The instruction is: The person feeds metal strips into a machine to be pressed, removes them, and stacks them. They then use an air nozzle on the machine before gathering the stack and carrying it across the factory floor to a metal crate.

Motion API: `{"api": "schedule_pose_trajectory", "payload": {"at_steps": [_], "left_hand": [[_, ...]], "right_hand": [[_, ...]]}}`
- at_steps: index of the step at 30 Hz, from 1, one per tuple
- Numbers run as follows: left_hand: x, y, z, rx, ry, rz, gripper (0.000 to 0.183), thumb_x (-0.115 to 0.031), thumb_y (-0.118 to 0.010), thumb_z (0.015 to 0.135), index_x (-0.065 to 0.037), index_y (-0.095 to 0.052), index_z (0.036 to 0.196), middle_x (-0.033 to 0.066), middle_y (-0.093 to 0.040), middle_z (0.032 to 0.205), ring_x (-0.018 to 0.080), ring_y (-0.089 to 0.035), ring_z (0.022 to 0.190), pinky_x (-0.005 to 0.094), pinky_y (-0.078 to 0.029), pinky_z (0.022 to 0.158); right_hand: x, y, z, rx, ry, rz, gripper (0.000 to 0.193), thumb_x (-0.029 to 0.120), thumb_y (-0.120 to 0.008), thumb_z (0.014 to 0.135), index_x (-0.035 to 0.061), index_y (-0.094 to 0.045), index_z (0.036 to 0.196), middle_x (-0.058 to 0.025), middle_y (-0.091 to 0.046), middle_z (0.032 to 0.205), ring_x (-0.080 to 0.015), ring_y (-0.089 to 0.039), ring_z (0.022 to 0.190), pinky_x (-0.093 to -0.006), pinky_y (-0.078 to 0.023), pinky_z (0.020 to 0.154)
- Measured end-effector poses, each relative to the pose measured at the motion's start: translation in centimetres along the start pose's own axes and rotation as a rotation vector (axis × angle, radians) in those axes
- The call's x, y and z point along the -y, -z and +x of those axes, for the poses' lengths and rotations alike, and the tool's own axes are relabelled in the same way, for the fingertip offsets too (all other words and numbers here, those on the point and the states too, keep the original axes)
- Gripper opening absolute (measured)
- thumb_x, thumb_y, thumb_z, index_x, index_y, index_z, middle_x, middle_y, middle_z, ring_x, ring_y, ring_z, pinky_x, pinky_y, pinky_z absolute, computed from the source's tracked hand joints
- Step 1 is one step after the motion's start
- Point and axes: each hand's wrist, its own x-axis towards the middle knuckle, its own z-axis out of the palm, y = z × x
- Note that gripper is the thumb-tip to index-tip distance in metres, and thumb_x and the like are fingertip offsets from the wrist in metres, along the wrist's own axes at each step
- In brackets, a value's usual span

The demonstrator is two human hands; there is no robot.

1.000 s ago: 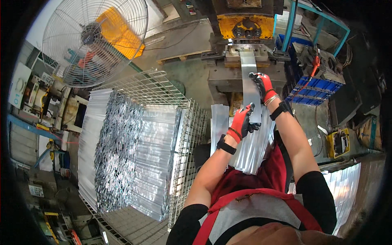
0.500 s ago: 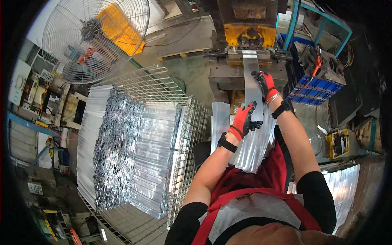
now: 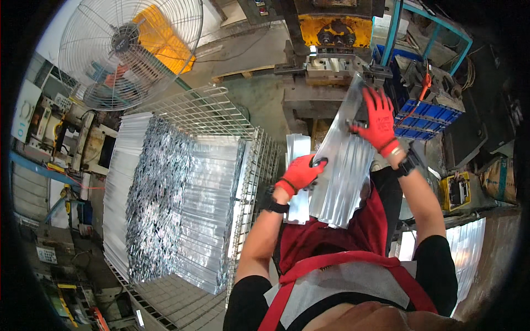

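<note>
Holding a metal strip (image 3: 339, 126) aslant right of centre, left hand (image 3: 301, 173) is pinching its lower end, right hand (image 3: 381, 122), half-open, is touching its right edge.

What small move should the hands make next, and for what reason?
Perhaps straighten the metal strip, with the left hand at its near end and the right hand at its edge: it slants over the stacked strips, out of line with the press.

I see grey floor (image 3: 264, 102) beyond the hands (image 3: 381, 120), a large caged fan (image 3: 126, 38) to their far left, and a teal metal frame (image 3: 392, 32) ahead right.
</note>
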Motion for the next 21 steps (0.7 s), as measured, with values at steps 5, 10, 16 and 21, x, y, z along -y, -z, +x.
{"api": "schedule_pose_trajectory", "payload": {"at_steps": [5, 10, 16, 21], "left_hand": [[-1.9, 3.0, -1.6, -0.099, -0.226, 0.572, 0.039, -0.037, -0.058, 0.075, -0.012, -0.055, 0.106, 0.0130, -0.057, 0.082, 0.0306, -0.056, 0.081, 0.0348, -0.044, 0.068], [-3.8, 4.5, 0.3, -0.824, -0.349, 0.315, 0.046, -0.032, -0.059, 0.076, -0.009, -0.048, 0.114, 0.0112, -0.056, 0.089, 0.0251, -0.055, 0.083, 0.0337, -0.044, 0.070], [2.3, -3.1, 4.0, 0.228, 0.218, -1.167, 0.049, -0.041, -0.045, 0.085, -0.009, -0.042, 0.122, 0.0080, -0.050, 0.117, 0.0185, -0.049, 0.106, 0.0360, -0.048, 0.075], [-1.0, -5.7, 4.5, 0.212, 0.162, -1.362, 0.049, -0.043, -0.037, 0.089, -0.007, -0.041, 0.121, 0.0119, -0.055, 0.107, 0.0215, -0.061, 0.080, 0.0310, -0.052, 0.056]], "right_hand": [[0.1, 1.9, -1.9, 0.604, 0.457, 0.247, 0.041, 0.032, -0.067, 0.062, 0.0139, -0.059, 0.097, -0.0071, -0.059, 0.092, -0.0222, -0.054, 0.096, -0.0384, -0.033, 0.090], [-1.3, -0.4, -4.1, 0.454, 0.035, 0.674, 0.026, 0.024, -0.064, 0.068, 0.0111, -0.057, 0.090, -0.0085, -0.060, 0.080, -0.0239, -0.058, 0.070, -0.0343, -0.043, 0.064], [-0.4, -6.1, -1.5, 0.359, -0.630, 1.177, 0.017, 0.021, -0.063, 0.075, 0.0053, -0.058, 0.070, 0.0053, -0.049, 0.057, -0.0042, -0.042, 0.052, -0.0231, -0.035, 0.047], [-0.9, -11.1, -2.7, 0.415, -0.834, 1.445, 0.016, 0.019, -0.062, 0.076, 0.0046, -0.059, 0.067, 0.0067, -0.050, 0.060, -0.0033, -0.042, 0.054, -0.0223, -0.034, 0.048]]}}
